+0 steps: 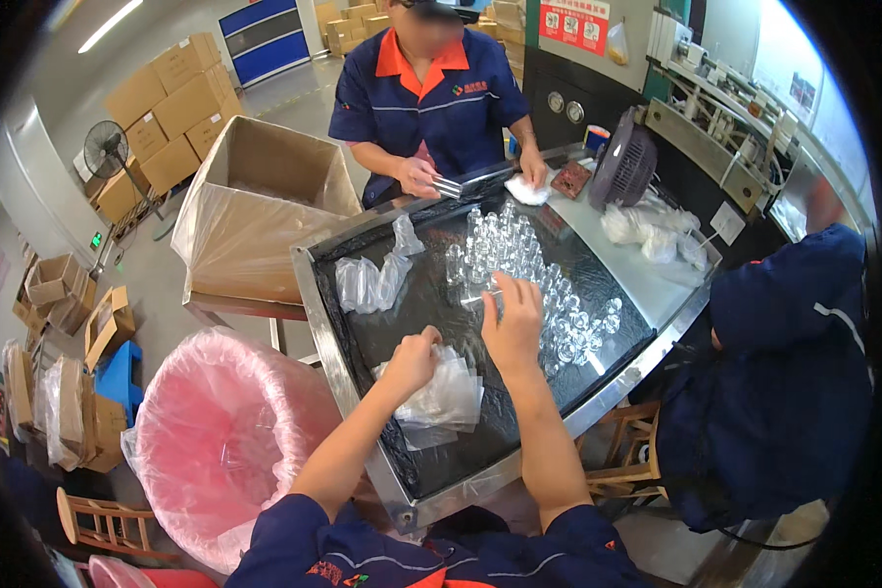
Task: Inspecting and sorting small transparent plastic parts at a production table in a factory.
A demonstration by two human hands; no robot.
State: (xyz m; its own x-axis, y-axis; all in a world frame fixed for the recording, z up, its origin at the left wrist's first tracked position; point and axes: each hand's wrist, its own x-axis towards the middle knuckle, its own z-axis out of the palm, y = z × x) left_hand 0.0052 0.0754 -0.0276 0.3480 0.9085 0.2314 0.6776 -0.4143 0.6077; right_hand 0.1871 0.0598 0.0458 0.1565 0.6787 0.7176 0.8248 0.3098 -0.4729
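My left hand (412,363) is closed, its fingertips pinched at the upper edge of a loose pile of clear plastic bags (451,400) on the dark tabletop. Farther right, my right hand (514,321) has thumb and fingers closed on a small clear piece (478,296), mostly see-through and hard to make out. Just beyond it, many clear glass-like pieces (505,245) stand in a cluster. Others (578,328) lie tumbled to the right of my hand. Filled or crumpled clear bags (372,279) rest at the table's left.
A metal-rimmed table (318,314) holds the work. Across it a co-worker (426,108) holds clear pieces and a white cloth (527,189). A pink-lined bin (216,441) and a large carton (255,235) stand left. A dark fan (624,162) sits far right; another person (784,372) sits right.
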